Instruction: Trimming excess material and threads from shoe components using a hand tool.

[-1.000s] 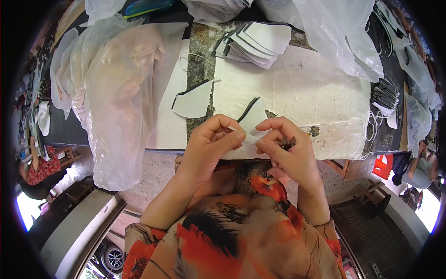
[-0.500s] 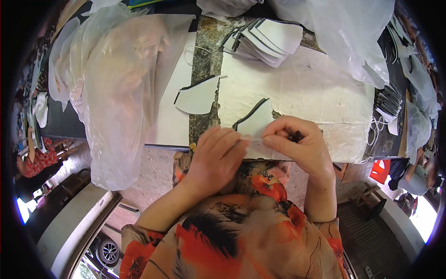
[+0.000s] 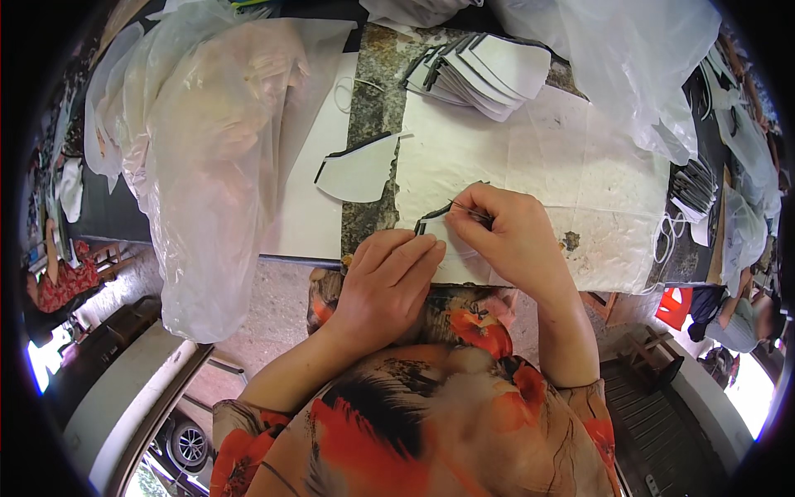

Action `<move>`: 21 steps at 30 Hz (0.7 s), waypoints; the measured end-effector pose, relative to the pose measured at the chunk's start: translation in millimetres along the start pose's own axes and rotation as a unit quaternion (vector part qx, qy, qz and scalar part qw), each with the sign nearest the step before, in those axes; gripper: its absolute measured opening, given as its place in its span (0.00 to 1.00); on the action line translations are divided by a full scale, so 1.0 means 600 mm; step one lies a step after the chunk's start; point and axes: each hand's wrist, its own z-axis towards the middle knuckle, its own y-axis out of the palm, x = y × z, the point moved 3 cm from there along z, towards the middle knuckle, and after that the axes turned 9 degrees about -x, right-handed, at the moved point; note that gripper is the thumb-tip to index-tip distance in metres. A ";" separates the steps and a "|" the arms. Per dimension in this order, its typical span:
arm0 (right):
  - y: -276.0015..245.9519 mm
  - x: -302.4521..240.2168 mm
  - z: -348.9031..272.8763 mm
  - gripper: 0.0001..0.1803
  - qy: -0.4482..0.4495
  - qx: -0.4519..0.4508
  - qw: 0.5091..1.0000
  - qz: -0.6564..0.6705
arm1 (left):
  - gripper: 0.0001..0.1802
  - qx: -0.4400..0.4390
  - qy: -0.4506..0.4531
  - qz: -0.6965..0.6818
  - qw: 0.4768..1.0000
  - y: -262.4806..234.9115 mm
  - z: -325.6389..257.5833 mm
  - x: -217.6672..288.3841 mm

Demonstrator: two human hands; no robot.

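A white fabric piece with dark edging (image 3: 436, 230) lies at the near edge of the white sheet (image 3: 538, 157) on the table. My left hand (image 3: 389, 282) lies flat with its fingertips pressing the piece's near side. My right hand (image 3: 505, 236) is closed on the same piece, pinching its dark edge, with a thin dark tool between thumb and fingers. A similar cut piece (image 3: 360, 166) lies loose to the left on the stone top.
A stack of cut white pieces (image 3: 480, 70) sits at the back. Large clear plastic bags (image 3: 207, 149) hang on the left and another bag (image 3: 629, 66) at the back right. More stacked pieces (image 3: 691, 186) lie at the right. Another person (image 3: 745, 319) is at far right.
Both hands have moved forward onto the sheet. The left hand, earlier curled and pinching the piece, now lies flat on it. The view has tilted slightly.
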 end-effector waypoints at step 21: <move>-0.006 -0.002 0.006 0.06 -0.011 0.000 1.000 -0.002 | 0.20 0.008 -0.035 0.022 0.999 0.000 -0.002 0.004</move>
